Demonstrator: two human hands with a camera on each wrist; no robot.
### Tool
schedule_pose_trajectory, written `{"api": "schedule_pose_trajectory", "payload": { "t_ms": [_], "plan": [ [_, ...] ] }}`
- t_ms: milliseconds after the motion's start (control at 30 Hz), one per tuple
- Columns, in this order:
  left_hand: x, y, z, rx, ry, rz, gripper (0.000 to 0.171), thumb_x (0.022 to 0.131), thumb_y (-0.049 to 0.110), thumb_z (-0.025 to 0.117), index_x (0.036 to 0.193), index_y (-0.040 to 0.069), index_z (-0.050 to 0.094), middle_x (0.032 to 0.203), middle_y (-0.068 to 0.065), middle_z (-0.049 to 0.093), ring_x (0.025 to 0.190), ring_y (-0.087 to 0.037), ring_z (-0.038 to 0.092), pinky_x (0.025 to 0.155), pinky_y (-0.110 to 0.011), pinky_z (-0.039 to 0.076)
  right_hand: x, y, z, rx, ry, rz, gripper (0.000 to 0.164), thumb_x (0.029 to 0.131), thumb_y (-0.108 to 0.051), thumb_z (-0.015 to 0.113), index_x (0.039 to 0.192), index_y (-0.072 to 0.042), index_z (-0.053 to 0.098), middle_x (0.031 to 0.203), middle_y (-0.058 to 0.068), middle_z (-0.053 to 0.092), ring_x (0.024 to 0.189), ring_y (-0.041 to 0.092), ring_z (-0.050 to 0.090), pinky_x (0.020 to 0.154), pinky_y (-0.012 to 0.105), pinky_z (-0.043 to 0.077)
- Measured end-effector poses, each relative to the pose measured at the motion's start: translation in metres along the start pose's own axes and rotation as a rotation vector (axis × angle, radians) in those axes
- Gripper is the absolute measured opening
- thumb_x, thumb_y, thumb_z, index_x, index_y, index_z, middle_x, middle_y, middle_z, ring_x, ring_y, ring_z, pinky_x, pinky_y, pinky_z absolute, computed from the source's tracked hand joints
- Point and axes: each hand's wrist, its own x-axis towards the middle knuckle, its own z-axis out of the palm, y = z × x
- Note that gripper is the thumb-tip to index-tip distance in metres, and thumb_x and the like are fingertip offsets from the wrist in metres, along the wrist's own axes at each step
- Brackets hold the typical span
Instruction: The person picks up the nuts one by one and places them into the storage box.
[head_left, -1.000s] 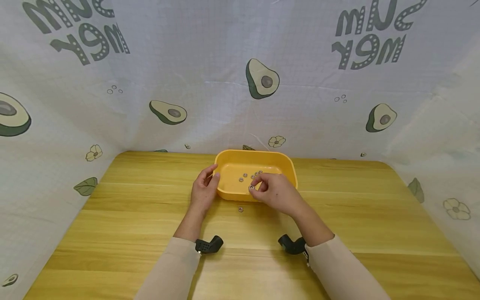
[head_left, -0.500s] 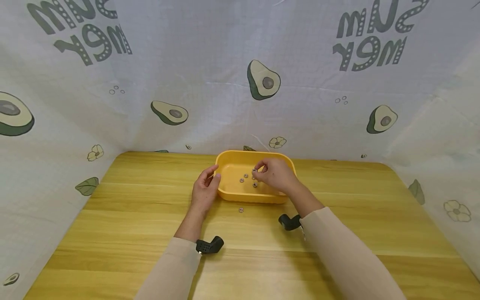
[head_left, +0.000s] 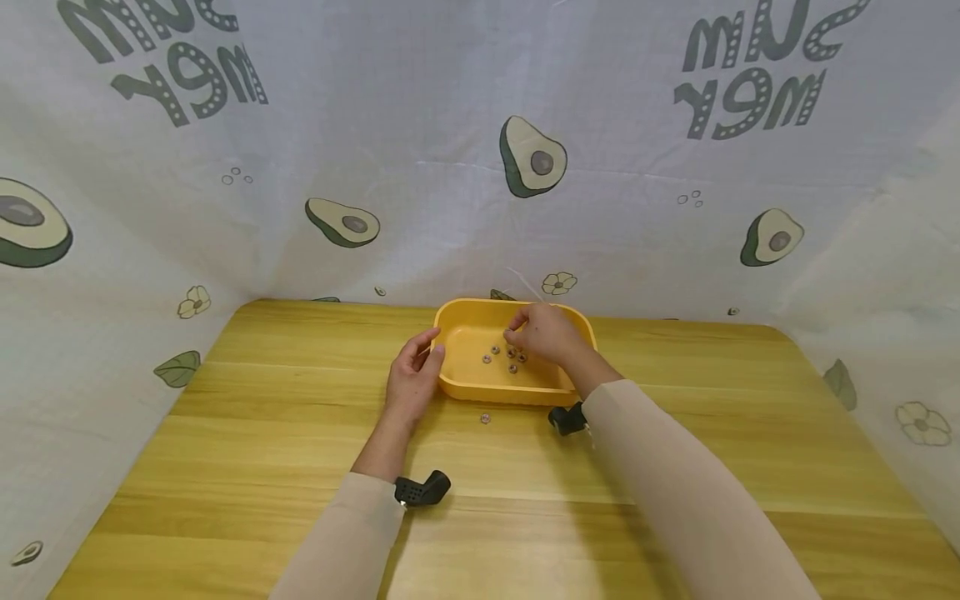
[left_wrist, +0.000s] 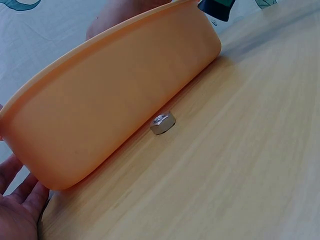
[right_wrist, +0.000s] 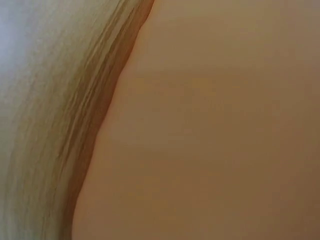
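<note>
A yellow plastic bin (head_left: 510,394) stands on the wooden table, with several small metal hex nuts (head_left: 513,368) on its floor. My left hand (head_left: 411,379) rests against the bin's left end, fingers extended along the outside wall; the left wrist view shows its fingers (left_wrist: 35,197) beside the bin's corner. Inside the bin, my right hand (head_left: 551,335) reaches down with thumb and index finger close together over the back of the nuts. I cannot tell whether a nut is between those fingertips. One loose hex nut (left_wrist: 163,123) lies on the table, just in front of the bin.
The wooden table (head_left: 300,433) extends in front and to both sides. Behind it hangs a white cloth (head_left: 450,167) with avocado prints. Black wrist cameras (head_left: 423,489) sit on both wrists. The right wrist view is filled mostly by the bin's blurred wall (right_wrist: 210,125).
My right hand, which was pinching a nut above the front rim, has moved back and down into the bin. Another nut shows on the bin's floor near the front. My left hand stays put.
</note>
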Motion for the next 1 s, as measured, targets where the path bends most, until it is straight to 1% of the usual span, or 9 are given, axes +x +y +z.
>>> {"api": "schedule_pose_trajectory", "payload": {
  "t_ms": [167,433,700,867,1000],
  "plan": [
    [-0.001,0.001,0.001,0.003,-0.001,0.001,0.042,0.103,0.026,0.06,0.143,0.014,0.059,0.156,-0.008,0.048,0.145,-0.031,0.045,0.118,-0.048,0.042,0.004,0.001,0.004,0.002,0.01,0.019,0.021,0.095,-0.03,0.07,0.102,-0.01,0.072,0.094,0.007,0.069,0.078,0.021,0.057,0.066,0.028,0.045],
    [-0.002,0.002,0.0,0.006,-0.002,-0.003,0.042,0.103,0.027,0.06,0.143,0.015,0.059,0.156,-0.007,0.048,0.146,-0.031,0.045,0.119,-0.048,0.042,0.004,0.004,0.009,0.0,0.032,-0.005,0.023,0.094,-0.029,0.07,0.102,-0.008,0.073,0.087,0.006,0.071,0.073,0.017,0.057,0.062,0.024,0.044],
    [-0.001,0.002,0.001,0.01,0.004,0.003,0.041,0.103,0.027,0.06,0.143,0.015,0.059,0.155,-0.007,0.049,0.145,-0.03,0.046,0.118,-0.047,0.043,0.005,0.005,0.011,0.084,0.038,0.024,0.024,0.095,-0.03,0.071,0.105,-0.009,0.072,0.087,0.006,0.072,0.075,0.018,0.06,0.063,0.025,0.047],
    [0.0,0.002,0.001,0.01,0.008,0.002,0.04,0.103,0.026,0.06,0.142,0.016,0.06,0.154,-0.006,0.05,0.144,-0.029,0.047,0.117,-0.046,0.044,0.006,0.007,0.012,0.1,0.046,0.036,0.025,0.096,-0.032,0.07,0.105,-0.009,0.072,0.085,0.005,0.073,0.075,0.018,0.061,0.063,0.024,0.048],
    [0.0,0.001,0.001,0.009,0.007,0.0,0.041,0.103,0.026,0.06,0.142,0.015,0.06,0.155,-0.007,0.049,0.144,-0.03,0.046,0.118,-0.047,0.043,0.005,0.006,0.012,0.113,0.048,0.045,0.025,0.096,-0.032,0.069,0.106,-0.01,0.072,0.087,0.005,0.073,0.076,0.018,0.062,0.063,0.024,0.048]
  ]
}}
